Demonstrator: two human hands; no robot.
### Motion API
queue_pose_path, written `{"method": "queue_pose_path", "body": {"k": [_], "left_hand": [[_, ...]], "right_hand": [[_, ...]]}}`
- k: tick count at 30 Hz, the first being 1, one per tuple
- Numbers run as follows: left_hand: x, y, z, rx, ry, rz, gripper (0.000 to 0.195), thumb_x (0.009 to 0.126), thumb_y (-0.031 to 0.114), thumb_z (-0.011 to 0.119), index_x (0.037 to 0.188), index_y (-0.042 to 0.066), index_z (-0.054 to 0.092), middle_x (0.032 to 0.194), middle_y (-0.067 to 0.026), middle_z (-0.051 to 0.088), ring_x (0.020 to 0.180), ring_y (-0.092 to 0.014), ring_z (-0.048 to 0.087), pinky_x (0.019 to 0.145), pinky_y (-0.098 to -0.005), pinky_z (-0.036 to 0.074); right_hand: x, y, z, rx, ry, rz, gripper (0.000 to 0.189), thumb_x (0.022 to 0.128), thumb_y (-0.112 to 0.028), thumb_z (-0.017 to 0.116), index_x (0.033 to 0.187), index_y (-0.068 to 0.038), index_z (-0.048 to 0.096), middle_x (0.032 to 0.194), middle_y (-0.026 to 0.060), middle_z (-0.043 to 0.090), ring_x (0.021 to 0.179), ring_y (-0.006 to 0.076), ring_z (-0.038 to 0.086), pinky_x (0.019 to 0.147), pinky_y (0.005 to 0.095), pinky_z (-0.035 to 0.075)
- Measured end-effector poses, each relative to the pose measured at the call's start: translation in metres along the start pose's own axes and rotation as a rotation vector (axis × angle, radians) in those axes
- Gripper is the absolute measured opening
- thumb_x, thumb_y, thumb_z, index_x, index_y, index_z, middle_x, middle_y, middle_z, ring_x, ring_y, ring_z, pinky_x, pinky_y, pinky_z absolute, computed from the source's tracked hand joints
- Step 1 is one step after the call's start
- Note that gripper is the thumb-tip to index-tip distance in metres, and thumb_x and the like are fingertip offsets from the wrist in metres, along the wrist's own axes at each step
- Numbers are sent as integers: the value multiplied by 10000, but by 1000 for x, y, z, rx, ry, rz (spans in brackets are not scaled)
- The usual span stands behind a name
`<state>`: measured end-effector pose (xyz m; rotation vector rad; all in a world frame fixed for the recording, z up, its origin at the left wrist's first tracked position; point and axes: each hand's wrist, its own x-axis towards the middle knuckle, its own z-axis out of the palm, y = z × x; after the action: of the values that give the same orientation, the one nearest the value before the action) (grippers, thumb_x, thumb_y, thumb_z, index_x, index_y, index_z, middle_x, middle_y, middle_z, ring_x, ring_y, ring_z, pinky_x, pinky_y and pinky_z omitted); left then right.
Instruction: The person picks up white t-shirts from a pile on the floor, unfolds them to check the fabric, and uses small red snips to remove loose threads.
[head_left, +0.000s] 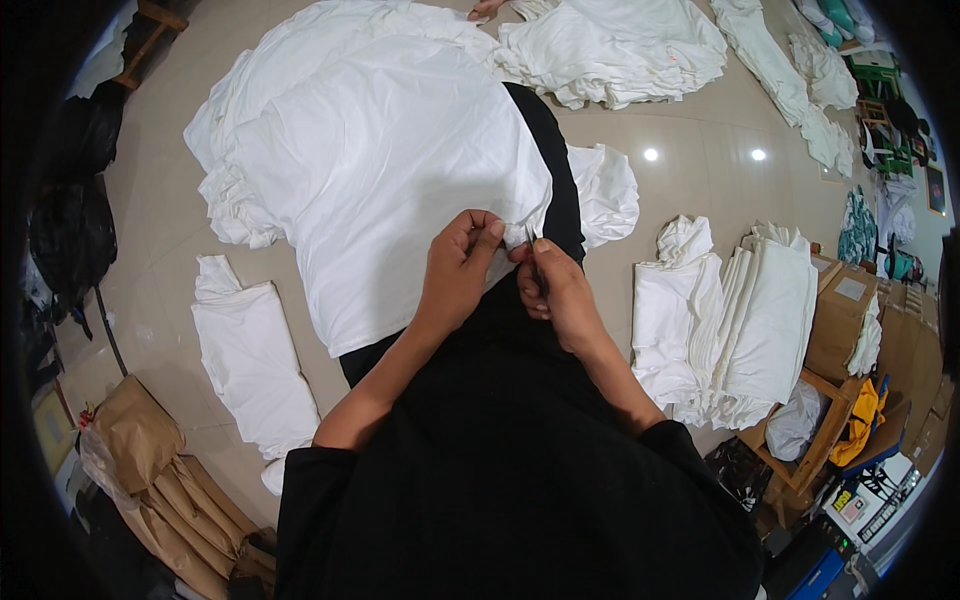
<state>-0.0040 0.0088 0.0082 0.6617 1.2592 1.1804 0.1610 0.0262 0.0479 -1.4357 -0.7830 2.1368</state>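
White cloth (390, 165) lies spread over the black-clad lap and legs, its lower edge running between the hands. My left hand (465, 255) pinches the edge of this cloth between thumb and fingertips. Just right of it, my right hand (555, 292) is closed around a small dark metal cutting tool (532, 238), seemingly thread snips, whose pointed blades touch or nearly touch the cloth edge. Most of the tool is hidden by the fingers.
Folded white cloth stacks lie at left (251, 360) and right (765, 322). A heap of white cloth (615, 52) lies ahead on the tiled floor, near another person's hand (486, 9). Cardboard boxes (844, 315) and a wooden frame (814, 465) stand right, brown paper packages (139, 420) lower left.
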Motion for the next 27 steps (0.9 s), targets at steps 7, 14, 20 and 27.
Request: {"method": "queue_pose_path", "body": {"k": [7,14,20,27], "left_hand": [[-5,-1,-3,33,-69,-40,182,1108,217,547,1086,37,558,816,37,593,749,-23,496,691,-223,423],[-10,-2,0,40,-105,42,192,1117,227,531,1100,36,541,852,19,617,772,-32,517,716,-223,438],[-12,-2,0,56,-97,52,177,1111,209,541,1098,32,541,854,-3,651,792,-42,558,732,-234,459],[-14,3,2,122,-109,77,172,1109,198,539,1080,29,551,813,-10,645,773,-62,573,741,-258,481]], "right_hand": [[-13,-12,3,177,-83,81,383,1118,-413,421,1089,-62,570,694,-4,459,508,65,353,429,230,269],[-17,-13,6,241,-122,223,387,1119,-418,427,1073,-61,569,673,-3,456,481,68,343,420,232,259],[-20,-16,8,255,-132,258,392,1117,-433,435,1068,-69,572,672,-7,454,480,68,338,415,232,247],[-17,-14,5,307,-130,250,378,1112,-448,458,1041,-96,574,684,-25,435,487,55,334,415,218,234]]}}
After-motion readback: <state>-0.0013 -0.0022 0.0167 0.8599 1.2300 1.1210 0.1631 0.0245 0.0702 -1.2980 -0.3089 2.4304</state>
